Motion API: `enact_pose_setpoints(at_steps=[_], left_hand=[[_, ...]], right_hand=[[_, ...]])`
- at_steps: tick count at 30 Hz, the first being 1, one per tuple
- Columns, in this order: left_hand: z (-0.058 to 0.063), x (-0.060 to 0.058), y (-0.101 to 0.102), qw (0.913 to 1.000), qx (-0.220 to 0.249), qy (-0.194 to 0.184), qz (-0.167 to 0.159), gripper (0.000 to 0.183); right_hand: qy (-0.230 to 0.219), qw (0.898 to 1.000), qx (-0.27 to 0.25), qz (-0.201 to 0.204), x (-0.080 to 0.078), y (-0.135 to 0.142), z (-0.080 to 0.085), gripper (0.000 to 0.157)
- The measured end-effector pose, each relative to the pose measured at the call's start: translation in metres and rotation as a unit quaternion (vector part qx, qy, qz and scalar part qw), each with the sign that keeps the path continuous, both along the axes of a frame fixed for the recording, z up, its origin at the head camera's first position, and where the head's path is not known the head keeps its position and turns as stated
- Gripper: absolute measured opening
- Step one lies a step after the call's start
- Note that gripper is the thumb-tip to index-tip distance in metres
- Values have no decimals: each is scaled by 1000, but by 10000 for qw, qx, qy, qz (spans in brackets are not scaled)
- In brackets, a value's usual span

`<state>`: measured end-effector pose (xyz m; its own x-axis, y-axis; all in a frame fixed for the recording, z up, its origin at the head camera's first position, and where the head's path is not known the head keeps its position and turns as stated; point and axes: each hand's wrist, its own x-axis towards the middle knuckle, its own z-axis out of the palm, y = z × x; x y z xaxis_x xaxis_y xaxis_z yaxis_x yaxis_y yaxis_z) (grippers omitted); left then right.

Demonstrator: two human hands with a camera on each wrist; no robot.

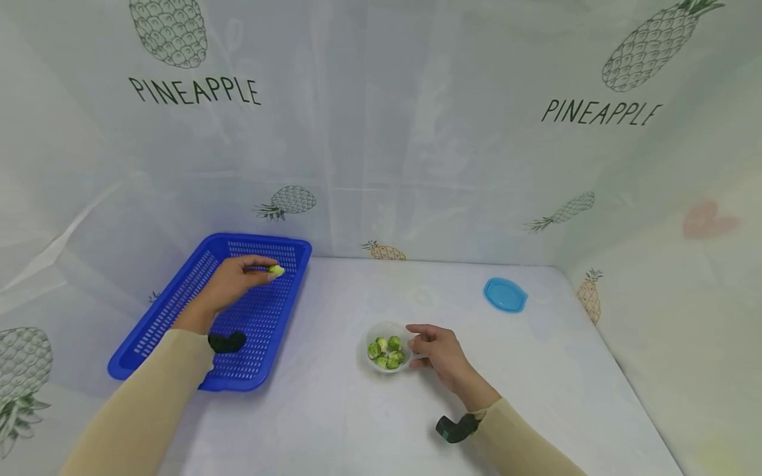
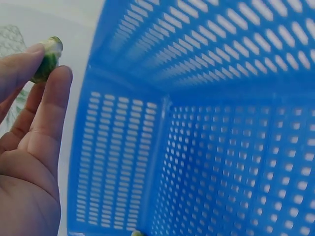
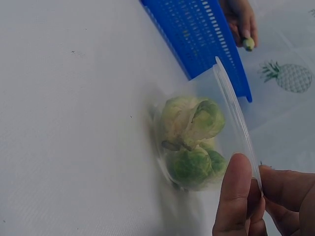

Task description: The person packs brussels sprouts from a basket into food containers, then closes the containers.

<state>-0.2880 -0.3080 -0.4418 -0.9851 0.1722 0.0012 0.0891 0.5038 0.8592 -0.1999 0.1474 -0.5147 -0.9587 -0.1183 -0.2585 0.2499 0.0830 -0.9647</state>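
My left hand point(image 1: 235, 283) pinches a Brussels sprout point(image 1: 276, 270) between thumb and fingers, above the far part of a blue plastic basket point(image 1: 262, 375). In the left wrist view the sprout point(image 2: 48, 61) shows green with a pale end, held higher than the basket rim. A small clear bowl point(image 1: 385, 325) sits on the table with several Brussels sprouts point(image 1: 394, 343) in it. On its right side, my right hand point(image 1: 440, 350) pinches the rim between thumb and fingers, as the right wrist view shows; the sprouts point(image 3: 192, 167) lie together low in the bowl.
A light blue lid-like piece point(image 1: 506, 295) lies at the back right of the white table point(image 1: 333, 423). Pineapple-printed sheeting point(image 1: 381, 132) rises behind the table and along its sides. A bit of something pale green point(image 2: 137, 233) shows low in the basket in the left wrist view.
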Motion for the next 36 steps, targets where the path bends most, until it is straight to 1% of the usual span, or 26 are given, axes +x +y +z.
enact_pose_setpoints(at_steps=[3, 6, 11, 15, 18, 27, 32, 36], left_hand=[[4, 7, 6, 10000, 74, 41, 21, 49], [8, 14, 14, 9998, 168, 114, -28, 50], [11, 23, 28, 9982, 531, 250, -124, 47], [12, 29, 39, 9952, 929, 261, -155, 43], [12, 33, 46, 9932, 1127, 239, -156, 41], [9, 42, 68, 9891, 1419, 238, -298, 37], [7, 49, 83, 9896, 1404, 222, -220, 36], [2, 55, 95, 9893, 1437, 205, -138, 35]], right_hand=[[-55, 10000, -23, -22, 0, -1, 1, 41], [-65, 10000, -20, -45, -1, -2, 2, 40], [-59, 10000, -12, -63, -1, -2, 2, 40], [-55, 10000, 2, -71, -2, -2, 1, 40], [-56, 10000, 8, -77, -2, -2, 0, 40], [-53, 10000, -19, -74, -2, -2, -1, 40], [-36, 10000, 9, -29, 0, -2, 1, 42], [-53, 10000, -21, -34, 0, -2, 3, 42]])
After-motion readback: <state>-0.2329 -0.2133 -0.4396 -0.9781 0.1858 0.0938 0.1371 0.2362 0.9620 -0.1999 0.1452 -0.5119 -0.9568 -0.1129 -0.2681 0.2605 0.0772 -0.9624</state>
